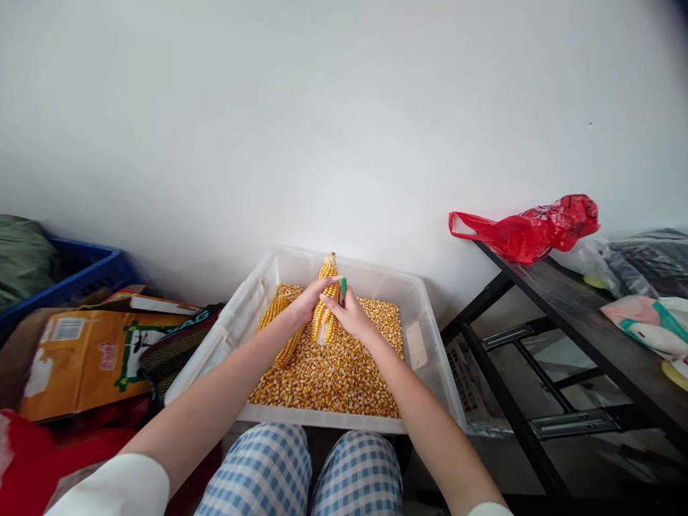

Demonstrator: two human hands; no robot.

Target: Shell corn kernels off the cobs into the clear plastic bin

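Over a clear plastic bin [424, 308], an ear of corn [325, 322] stands nearly upright between my hands. My left hand [310, 299] is closed around it from the left, fingers across its upper part. My right hand [348, 312] is closed on a small green-handled tool [344, 287], whose working end is hidden, and its thumb presses against the ear. Loose yellow kernels [322, 383] cover the bin's floor. More ears of corn [274, 312] lie on the kernels at the left, partly behind my left forearm.
Left of the bin are an orange cardboard box [91, 358], a black mesh bag [177, 351] and a blue crate [91, 272]. To the right stands a black-framed table [585, 308] with a red plastic bag [527, 229] on it. A white wall [344, 129] rises behind.
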